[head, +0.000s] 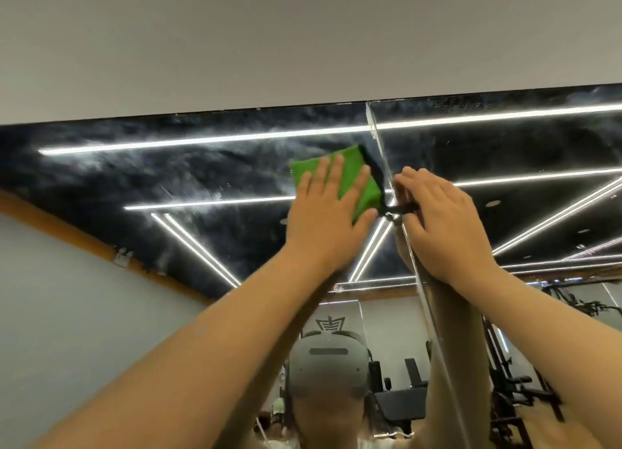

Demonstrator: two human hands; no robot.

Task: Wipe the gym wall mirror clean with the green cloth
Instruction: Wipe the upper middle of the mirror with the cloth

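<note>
- High on the wall, just under the top edge of the mirror [505,146], I see the green cloth [350,174] lying flat against the glass.
- The left hand [326,213] is spread over the cloth's lower part, fingers straight, pressing it to the mirror. The cloth's upper left corner shows past the fingertips.
- The cloth's dark right edge runs beside the seam [378,139] between two panes.
- The right hand [441,223] sits just across that seam, fingertips bent onto the glass near a small black piece [402,208]. I cannot tell whether it grips that piece.
- Cloudy smears [117,172] cover the pane left of the cloth.
</note>
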